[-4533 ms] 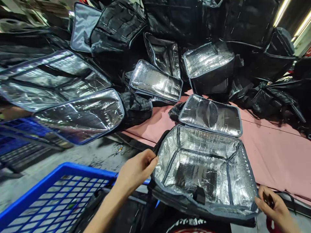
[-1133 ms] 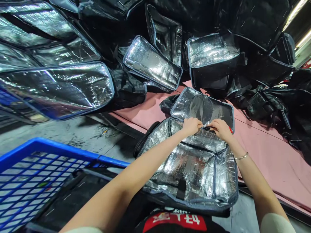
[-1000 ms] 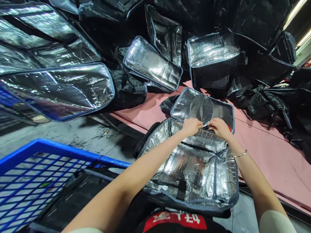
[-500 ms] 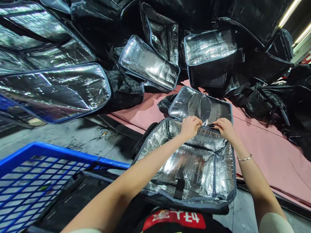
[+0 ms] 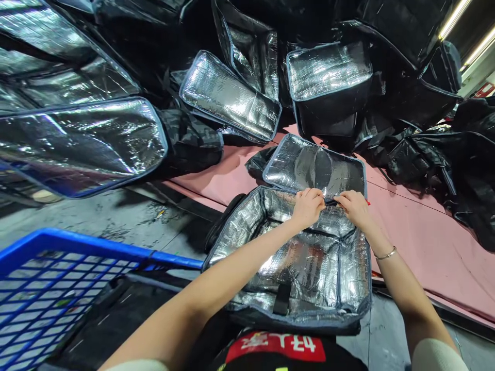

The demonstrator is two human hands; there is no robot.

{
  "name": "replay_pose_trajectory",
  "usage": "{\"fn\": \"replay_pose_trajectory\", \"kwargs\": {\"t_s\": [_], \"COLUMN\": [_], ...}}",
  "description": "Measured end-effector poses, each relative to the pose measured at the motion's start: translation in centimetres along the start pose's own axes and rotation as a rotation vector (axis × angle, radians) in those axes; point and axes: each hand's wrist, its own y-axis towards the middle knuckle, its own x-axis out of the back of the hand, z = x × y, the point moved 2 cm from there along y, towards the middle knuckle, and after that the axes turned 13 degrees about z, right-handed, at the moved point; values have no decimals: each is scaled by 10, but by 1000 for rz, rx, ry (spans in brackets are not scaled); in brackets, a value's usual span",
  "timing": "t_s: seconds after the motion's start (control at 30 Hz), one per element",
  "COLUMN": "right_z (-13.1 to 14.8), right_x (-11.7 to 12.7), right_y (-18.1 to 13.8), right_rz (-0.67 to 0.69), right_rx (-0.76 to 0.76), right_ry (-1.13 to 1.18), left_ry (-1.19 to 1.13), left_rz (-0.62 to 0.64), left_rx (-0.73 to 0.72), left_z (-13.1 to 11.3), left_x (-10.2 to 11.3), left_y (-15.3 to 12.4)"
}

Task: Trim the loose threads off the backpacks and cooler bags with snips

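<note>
An insulated bag (image 5: 301, 263), black outside and silver foil inside, lies open before me, its foil-lined lid (image 5: 313, 165) folded back. My left hand (image 5: 308, 207) is closed on the bag's back edge, where lid and body join. Close beside it, my right hand (image 5: 353, 207) is pinched around a slim dark object (image 5: 331, 202) at that same seam. A small red end (image 5: 368, 203) shows beyond the right hand; whether it belongs to the dark object I cannot tell. Inside the bag's front wall hangs a black strap (image 5: 281, 299).
Foil-lined bags (image 5: 232, 98) are heaped along the back, a large foil lid (image 5: 85, 144) among them at left. Pink fabric (image 5: 421, 226) covers the surface beyond my bag. A blue plastic basket (image 5: 104, 242) stands at lower left, with a black bag (image 5: 127, 314) beside my arm.
My left hand has slid slightly right along the seam, closing the gap to the right hand. A red end now shows by the right hand. The whole view has shifted a little.
</note>
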Motion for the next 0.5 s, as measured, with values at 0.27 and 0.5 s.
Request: {"fn": "replay_pose_trajectory", "kwargs": {"t_s": [0.27, 0.5], "right_z": [2, 42], "right_x": [12, 26], "right_y": [-7, -9], "right_rz": [-142, -153], "right_rx": [-152, -567], "right_ry": [341, 1209], "left_ry": [46, 294], "left_rz": [180, 307], "left_rx": [-252, -225], "left_z": [2, 36], "left_x": [14, 42], "left_y": [-8, 11]}}
